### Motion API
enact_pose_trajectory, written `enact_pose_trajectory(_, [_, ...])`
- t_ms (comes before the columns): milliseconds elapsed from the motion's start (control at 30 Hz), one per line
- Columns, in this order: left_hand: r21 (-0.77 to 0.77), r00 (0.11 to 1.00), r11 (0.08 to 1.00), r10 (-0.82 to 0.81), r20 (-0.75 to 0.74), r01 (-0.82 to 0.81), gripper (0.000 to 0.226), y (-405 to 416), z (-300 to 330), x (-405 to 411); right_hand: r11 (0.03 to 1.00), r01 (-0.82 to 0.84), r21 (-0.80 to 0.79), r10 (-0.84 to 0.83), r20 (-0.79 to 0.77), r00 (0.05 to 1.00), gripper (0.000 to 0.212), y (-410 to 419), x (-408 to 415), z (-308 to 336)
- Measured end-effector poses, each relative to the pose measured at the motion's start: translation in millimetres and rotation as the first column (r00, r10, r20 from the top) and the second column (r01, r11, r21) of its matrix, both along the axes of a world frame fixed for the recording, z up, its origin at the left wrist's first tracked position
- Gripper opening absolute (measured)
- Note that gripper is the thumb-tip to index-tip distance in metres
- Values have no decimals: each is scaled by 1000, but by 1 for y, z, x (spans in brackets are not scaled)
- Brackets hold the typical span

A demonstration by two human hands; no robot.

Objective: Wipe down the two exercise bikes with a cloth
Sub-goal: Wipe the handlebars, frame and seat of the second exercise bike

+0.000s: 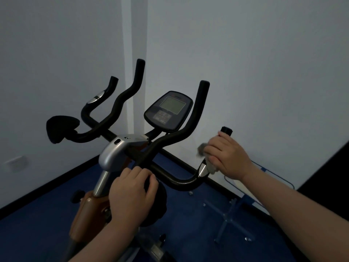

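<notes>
An exercise bike (115, 154) with black handlebars and a silver stem stands in front of me in a room corner. Its console (168, 110) with a grey screen sits between the bars. My right hand (226, 157) grips a grey cloth (203, 149) wrapped round the right handlebar grip (226, 130), whose black end sticks out above my fingers. My left hand (132, 193) holds a black elbow pad (156, 193) under the bar, fingers curled over its top. Only this one bike shows.
A second black elbow pad (62, 127) sits at the left of the bars. Pale walls meet in the corner behind. A blue metal frame (232, 214) lies on the dark blue floor (37, 233) at the right, near the black skirting.
</notes>
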State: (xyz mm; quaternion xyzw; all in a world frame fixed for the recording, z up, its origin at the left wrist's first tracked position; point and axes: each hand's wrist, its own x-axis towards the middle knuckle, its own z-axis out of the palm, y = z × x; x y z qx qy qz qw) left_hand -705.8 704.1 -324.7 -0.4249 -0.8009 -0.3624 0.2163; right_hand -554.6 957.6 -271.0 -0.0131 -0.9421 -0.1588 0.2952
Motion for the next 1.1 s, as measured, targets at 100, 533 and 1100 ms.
enact_pose_trajectory(100, [0,1000,1000,-3,4,3,30,1,0,-1,975,91,-203,-131,-197,972,31,-21,-6,-20])
enact_pose_trajectory(533, [3,1000,1000,-19,2,19,27,0,1,-1,996,43,-72,-47,-60,997,32,-5,-3,-2])
enact_pose_trajectory(1100, [-4,999,1000,24,37,-24,26,0,5,3,976,-100,-191,97,-27,995,17,-42,-11,-24])
